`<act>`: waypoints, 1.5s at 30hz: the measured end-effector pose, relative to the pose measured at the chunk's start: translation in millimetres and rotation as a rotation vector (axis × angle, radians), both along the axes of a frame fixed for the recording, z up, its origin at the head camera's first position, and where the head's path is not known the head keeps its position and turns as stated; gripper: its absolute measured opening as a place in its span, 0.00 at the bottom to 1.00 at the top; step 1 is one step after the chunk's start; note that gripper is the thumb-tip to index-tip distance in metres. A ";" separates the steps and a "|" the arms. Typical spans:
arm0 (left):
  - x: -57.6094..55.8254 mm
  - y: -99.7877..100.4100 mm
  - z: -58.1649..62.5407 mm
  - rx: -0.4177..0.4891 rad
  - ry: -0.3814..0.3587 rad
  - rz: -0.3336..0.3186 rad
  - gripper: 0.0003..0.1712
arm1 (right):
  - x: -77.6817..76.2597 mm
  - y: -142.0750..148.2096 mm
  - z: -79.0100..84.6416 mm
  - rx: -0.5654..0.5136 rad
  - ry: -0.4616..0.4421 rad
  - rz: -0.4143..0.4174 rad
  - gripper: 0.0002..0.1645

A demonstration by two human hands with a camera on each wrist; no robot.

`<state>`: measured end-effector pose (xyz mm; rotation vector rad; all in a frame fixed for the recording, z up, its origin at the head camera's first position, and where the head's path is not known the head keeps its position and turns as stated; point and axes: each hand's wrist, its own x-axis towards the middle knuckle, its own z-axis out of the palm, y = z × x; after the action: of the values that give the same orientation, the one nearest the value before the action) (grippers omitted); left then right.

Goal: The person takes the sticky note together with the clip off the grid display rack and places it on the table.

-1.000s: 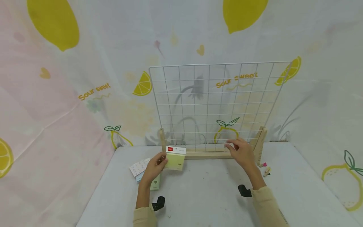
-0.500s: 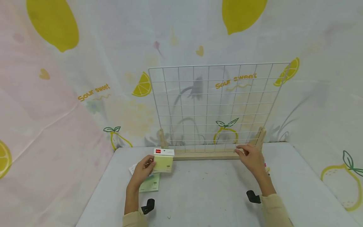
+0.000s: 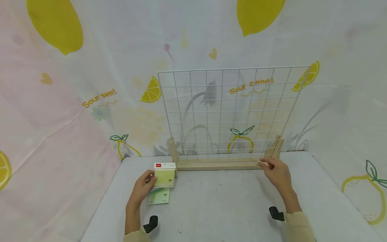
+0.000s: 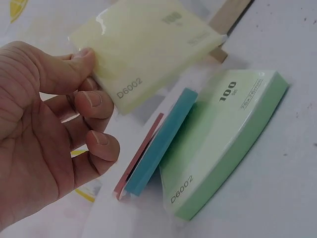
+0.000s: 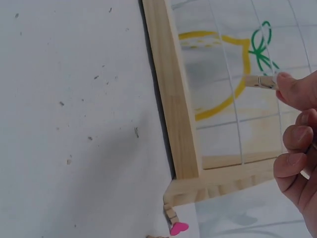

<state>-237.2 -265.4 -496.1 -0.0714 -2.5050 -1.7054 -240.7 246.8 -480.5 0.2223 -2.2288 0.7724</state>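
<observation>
My left hand (image 3: pixel 141 187) pinches a packet of yellow sticky notes (image 3: pixel 164 178) by its left edge, thumb in front, in the head view. The packet is upright, its white header at the top. Below it lies a packet of green sticky notes (image 4: pixel 223 134) on the table. Leaning beside the green one in the left wrist view are a blue pad (image 4: pixel 166 144) and a reddish pad (image 4: pixel 140 156). At the right end of the wire grid rack (image 3: pixel 217 166), my right hand (image 3: pixel 278 173) holds a small wooden clothespin (image 5: pixel 260 82) between thumb and forefinger.
The white wire grid stands upright in its wooden base (image 5: pixel 171 94) at the back of the table. A clothespin with a pink heart (image 5: pixel 179 228) lies by the base's right foot. Small dark specks dot the white tabletop (image 3: pixel 217 208). A lemon-printed cloth (image 3: pixel 99 67) hangs behind.
My left hand has moved left and slightly down with the yellow packet, away from the grid. My right hand has drawn right and down with the clothespin.
</observation>
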 end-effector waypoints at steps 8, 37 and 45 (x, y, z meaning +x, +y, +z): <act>5.9 -12.3 0.9 -0.015 -0.042 0.058 0.07 | 5.1 17.8 -7.9 -0.036 -0.025 -0.055 0.11; 12.4 -24.4 -7.9 -0.124 -0.086 0.186 0.08 | 31.9 58.7 -23.5 -0.100 -0.337 -0.317 0.10; 14.8 -21.4 -11.9 -0.174 -0.112 0.202 0.08 | 34.6 65.1 -31.8 -0.137 -0.467 -0.333 0.14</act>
<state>-222.5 -286.8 -508.0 0.2612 -2.6308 -1.4506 -206.1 311.9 -512.3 -0.4293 -2.5355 0.8485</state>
